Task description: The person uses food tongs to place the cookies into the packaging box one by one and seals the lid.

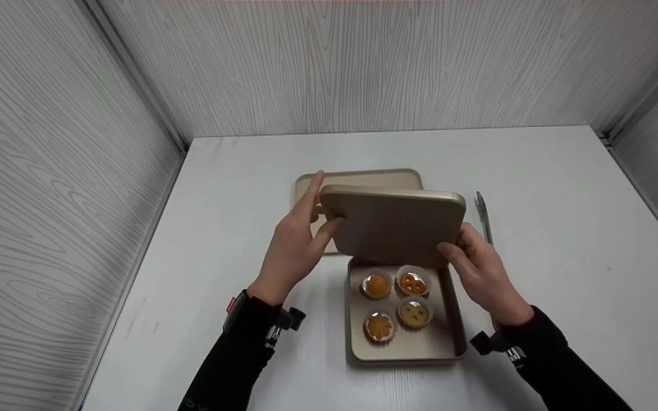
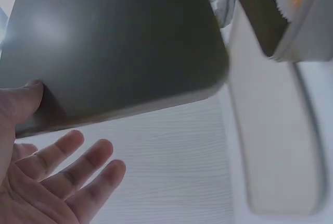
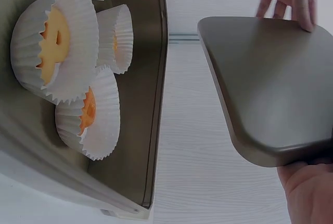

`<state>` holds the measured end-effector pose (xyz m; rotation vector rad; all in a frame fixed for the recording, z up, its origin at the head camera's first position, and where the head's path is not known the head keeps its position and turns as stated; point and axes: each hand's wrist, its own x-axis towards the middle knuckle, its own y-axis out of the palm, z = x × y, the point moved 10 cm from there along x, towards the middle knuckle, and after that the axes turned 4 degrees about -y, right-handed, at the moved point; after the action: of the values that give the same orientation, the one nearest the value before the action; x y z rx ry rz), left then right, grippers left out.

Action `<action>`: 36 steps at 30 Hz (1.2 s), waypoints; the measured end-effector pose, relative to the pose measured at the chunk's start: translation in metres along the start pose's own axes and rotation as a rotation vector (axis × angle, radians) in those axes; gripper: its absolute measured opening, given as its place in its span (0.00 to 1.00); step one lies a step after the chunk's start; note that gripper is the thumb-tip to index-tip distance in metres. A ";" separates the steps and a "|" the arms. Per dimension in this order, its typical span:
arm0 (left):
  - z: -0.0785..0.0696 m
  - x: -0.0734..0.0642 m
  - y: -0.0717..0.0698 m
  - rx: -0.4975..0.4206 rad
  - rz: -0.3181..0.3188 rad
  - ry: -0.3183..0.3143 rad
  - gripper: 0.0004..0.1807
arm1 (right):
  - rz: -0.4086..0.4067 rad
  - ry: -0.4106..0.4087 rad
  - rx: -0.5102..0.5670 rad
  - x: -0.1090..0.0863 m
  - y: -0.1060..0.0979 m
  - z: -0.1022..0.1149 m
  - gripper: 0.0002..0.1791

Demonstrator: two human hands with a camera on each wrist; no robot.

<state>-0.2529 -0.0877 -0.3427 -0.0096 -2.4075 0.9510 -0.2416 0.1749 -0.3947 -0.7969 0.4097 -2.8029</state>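
Both hands hold a shallow gold-brown baking tray (image 1: 392, 228), tilted with its smooth face toward me, above the far edge of a square pan (image 1: 406, 351). On its left side, my left hand (image 1: 292, 242) pinches it with the thumb on the face. The other left fingers (image 2: 96, 153) spread loosely beyond the edge. My right hand (image 1: 477, 271) grips the lower right corner, thumb on the near face. Inside the pan sit several small cakes in white paper cups, among them a yellow one (image 1: 414, 313) and an orange one (image 1: 412, 282).
Behind the held tray, a second shallow tray (image 1: 363, 180) lies on the white table (image 1: 237, 228), partly covered from view. A pair of metal tongs (image 1: 483, 214) lies right of it, partly hidden by my right hand. Wood-grain panels (image 1: 329, 68) enclose the table's back and sides.
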 end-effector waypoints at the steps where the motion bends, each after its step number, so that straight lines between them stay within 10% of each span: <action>1: 0.005 -0.002 0.004 -0.032 0.021 -0.025 0.39 | -0.001 0.008 -0.001 0.000 -0.001 0.000 0.14; 7: 0.027 -0.014 0.031 -0.182 0.132 -0.149 0.24 | 0.003 0.006 0.023 -0.001 -0.002 0.003 0.16; 16: 0.034 -0.020 0.039 -0.205 0.113 -0.171 0.15 | 0.009 0.000 0.020 -0.004 -0.005 0.003 0.15; 27: 0.021 -0.019 0.031 -0.186 0.052 -0.111 0.19 | -0.035 0.130 -0.018 -0.003 -0.013 0.000 0.14; 36: 0.022 -0.023 0.033 -0.181 0.061 -0.183 0.34 | -0.022 0.213 -0.098 -0.005 -0.014 -0.010 0.25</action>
<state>-0.2501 -0.0814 -0.3886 -0.0648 -2.6697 0.7872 -0.2441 0.1919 -0.4008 -0.5245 0.5795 -2.9178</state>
